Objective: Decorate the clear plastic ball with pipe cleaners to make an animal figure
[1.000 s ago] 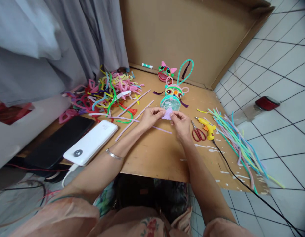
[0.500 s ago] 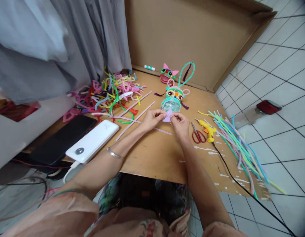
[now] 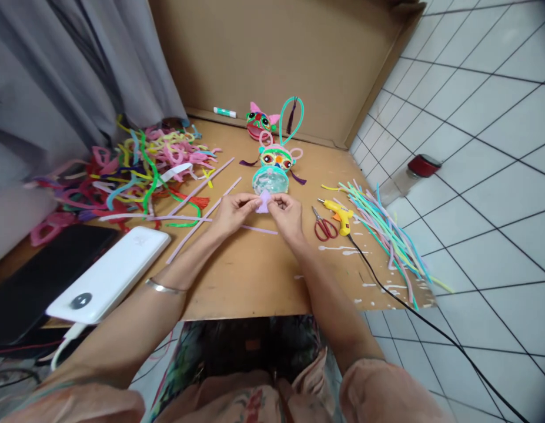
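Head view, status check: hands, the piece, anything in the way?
Left hand and right hand both pinch the lilac piece above the board. Lilac stem lies beneath. Scissors and glue gun apart, right side.

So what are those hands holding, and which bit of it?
A small lilac fuzzy pipe-cleaner shape, pinched between both hands: left hand fingers on its left edge, right hand fingers on its right edge.

No writing can be read anywhere. The flat white rectangular power bank [image 3: 109,276], at about eight o'clock on the wooden tabletop [image 3: 254,276], bears a faint grey mark near its far end, too small to make out. The white-and-green glue stick [image 3: 224,112], at about twelve o'clock, has a label whose print is too small to read.
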`<action>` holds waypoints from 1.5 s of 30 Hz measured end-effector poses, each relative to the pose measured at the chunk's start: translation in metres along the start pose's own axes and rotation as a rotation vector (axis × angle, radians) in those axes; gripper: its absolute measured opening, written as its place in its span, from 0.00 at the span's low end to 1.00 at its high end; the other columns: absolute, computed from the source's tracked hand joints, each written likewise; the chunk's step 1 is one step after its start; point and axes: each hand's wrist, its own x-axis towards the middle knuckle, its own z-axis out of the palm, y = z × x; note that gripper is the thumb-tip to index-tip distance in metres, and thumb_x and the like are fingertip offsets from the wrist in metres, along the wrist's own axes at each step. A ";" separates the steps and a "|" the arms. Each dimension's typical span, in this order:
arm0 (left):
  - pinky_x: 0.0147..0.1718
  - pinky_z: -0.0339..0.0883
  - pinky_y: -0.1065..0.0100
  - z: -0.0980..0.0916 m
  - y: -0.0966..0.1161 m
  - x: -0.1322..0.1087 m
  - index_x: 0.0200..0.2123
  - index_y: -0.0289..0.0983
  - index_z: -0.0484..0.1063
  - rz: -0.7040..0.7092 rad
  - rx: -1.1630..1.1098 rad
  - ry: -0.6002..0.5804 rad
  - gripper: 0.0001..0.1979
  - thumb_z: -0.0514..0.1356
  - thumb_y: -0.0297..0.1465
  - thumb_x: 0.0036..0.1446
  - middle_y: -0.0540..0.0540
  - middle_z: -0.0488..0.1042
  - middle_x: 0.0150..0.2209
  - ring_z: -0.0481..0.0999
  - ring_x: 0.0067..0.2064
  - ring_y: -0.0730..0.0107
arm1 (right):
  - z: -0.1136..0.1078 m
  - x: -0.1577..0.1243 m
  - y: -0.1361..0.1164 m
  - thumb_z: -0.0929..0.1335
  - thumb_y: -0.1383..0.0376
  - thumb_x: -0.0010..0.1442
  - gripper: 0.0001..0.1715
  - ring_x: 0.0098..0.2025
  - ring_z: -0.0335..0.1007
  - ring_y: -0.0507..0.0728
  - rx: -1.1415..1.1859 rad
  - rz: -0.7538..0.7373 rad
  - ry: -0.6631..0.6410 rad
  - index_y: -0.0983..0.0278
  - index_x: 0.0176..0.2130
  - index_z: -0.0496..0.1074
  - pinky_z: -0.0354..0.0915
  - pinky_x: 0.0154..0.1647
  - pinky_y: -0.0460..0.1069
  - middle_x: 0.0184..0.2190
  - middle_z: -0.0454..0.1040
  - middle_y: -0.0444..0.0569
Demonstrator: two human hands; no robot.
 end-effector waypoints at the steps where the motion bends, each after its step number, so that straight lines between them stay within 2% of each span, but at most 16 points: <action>1: 0.33 0.69 0.68 0.000 0.001 0.000 0.27 0.36 0.80 0.003 0.006 0.003 0.20 0.66 0.49 0.48 0.45 0.79 0.28 0.74 0.30 0.66 | 0.000 -0.001 0.000 0.67 0.62 0.48 0.05 0.25 0.61 0.49 -0.003 -0.005 -0.009 0.61 0.25 0.71 0.62 0.30 0.45 0.21 0.69 0.39; 9: 0.34 0.68 0.68 0.004 0.003 -0.003 0.29 0.35 0.81 0.026 0.018 -0.043 0.22 0.65 0.50 0.51 0.45 0.80 0.29 0.74 0.31 0.68 | -0.004 -0.002 -0.001 0.69 0.55 0.49 0.12 0.26 0.63 0.51 -0.006 -0.033 -0.050 0.62 0.25 0.70 0.62 0.31 0.46 0.22 0.70 0.40; 13: 0.35 0.68 0.68 0.007 0.003 -0.002 0.30 0.34 0.80 0.022 -0.023 -0.043 0.23 0.64 0.51 0.51 0.45 0.80 0.30 0.75 0.32 0.68 | -0.005 -0.002 -0.001 0.70 0.53 0.47 0.15 0.27 0.63 0.52 0.023 -0.064 0.026 0.62 0.26 0.71 0.63 0.32 0.47 0.23 0.71 0.42; 16: 0.35 0.68 0.69 0.007 0.000 0.001 0.34 0.33 0.80 0.005 -0.095 -0.055 0.25 0.65 0.52 0.49 0.45 0.80 0.32 0.75 0.32 0.69 | -0.004 -0.002 0.000 0.70 0.52 0.49 0.16 0.28 0.63 0.52 0.030 -0.115 0.077 0.62 0.27 0.72 0.63 0.32 0.47 0.23 0.71 0.43; 22: 0.23 0.60 0.73 0.005 0.001 0.000 0.30 0.32 0.76 -0.140 -0.187 -0.165 0.27 0.66 0.54 0.47 0.50 0.72 0.23 0.66 0.22 0.78 | 0.000 -0.001 0.004 0.72 0.51 0.47 0.19 0.26 0.62 0.50 0.112 -0.126 0.192 0.64 0.27 0.71 0.61 0.29 0.47 0.22 0.70 0.41; 27: 0.24 0.57 0.73 0.004 0.002 0.001 0.25 0.32 0.72 -0.078 -0.215 -0.170 0.27 0.65 0.54 0.48 0.50 0.70 0.21 0.65 0.23 0.79 | 0.001 0.000 0.006 0.73 0.50 0.46 0.21 0.23 0.59 0.49 0.147 -0.104 0.186 0.64 0.26 0.71 0.58 0.26 0.45 0.21 0.68 0.40; 32: 0.25 0.54 0.72 0.007 -0.003 0.001 0.28 0.32 0.73 -0.032 -0.214 -0.114 0.27 0.64 0.54 0.50 0.50 0.69 0.22 0.63 0.23 0.78 | -0.001 -0.002 0.004 0.74 0.53 0.46 0.18 0.22 0.57 0.48 0.120 -0.121 0.130 0.65 0.28 0.72 0.57 0.25 0.45 0.21 0.68 0.39; 39: 0.25 0.50 0.72 0.021 -0.004 0.000 0.32 0.31 0.75 -0.058 -0.275 -0.076 0.30 0.66 0.55 0.44 0.52 0.67 0.23 0.59 0.25 0.79 | 0.002 -0.003 0.001 0.75 0.50 0.43 0.21 0.22 0.57 0.49 0.109 -0.164 0.194 0.64 0.26 0.71 0.57 0.26 0.46 0.20 0.67 0.39; 45: 0.26 0.50 0.72 0.017 0.000 -0.001 0.30 0.31 0.74 -0.020 -0.241 -0.046 0.29 0.65 0.55 0.46 0.54 0.63 0.22 0.58 0.26 0.79 | 0.004 -0.001 0.008 0.75 0.52 0.44 0.20 0.22 0.56 0.48 0.181 -0.147 0.162 0.65 0.26 0.70 0.56 0.26 0.45 0.20 0.66 0.38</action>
